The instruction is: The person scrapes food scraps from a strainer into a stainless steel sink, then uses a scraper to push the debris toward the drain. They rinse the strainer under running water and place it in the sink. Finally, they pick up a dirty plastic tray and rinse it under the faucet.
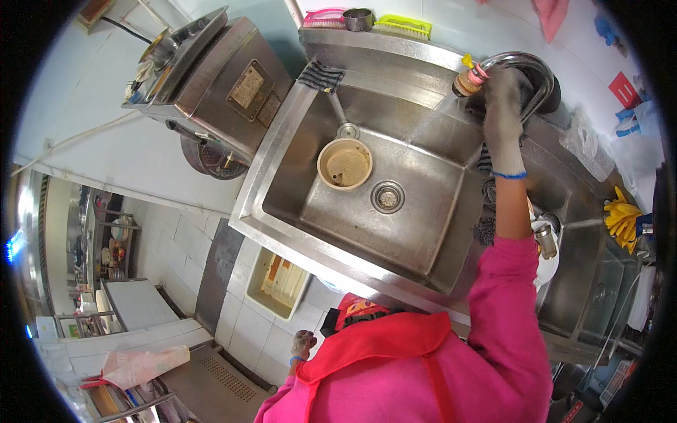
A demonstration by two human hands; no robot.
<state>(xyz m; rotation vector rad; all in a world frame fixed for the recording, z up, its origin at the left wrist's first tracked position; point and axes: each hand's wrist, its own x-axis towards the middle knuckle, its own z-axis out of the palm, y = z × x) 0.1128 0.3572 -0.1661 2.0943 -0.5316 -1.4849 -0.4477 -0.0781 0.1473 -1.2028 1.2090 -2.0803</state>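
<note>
My right hand [502, 113], in a pale knitted glove with a blue cuff, is raised at the curved chrome faucet [540, 74]. It is blurred; whether it grips the faucet or something dark behind it cannot be told. Water sprays from the faucet's nozzle [467, 84] into the steel sink [418, 211]. A beige round plastic basket [346, 165] with dark bits in it sits in the sink, beside the drain strainer [387, 197]. My left hand [303, 345], in a soiled glove, hangs low beyond the sink's front edge, its fingers curled and nothing visible in them.
A striped cloth [321, 76] lies on the sink's left corner. Brushes [403, 27] and a metal cup [358, 20] stand on the back ledge. Right are a second basin [571, 264], a white dish [547, 269] and yellow gloves [621, 219]. A steel machine [238, 90] stands left; a plastic tub [277, 283] is on the floor.
</note>
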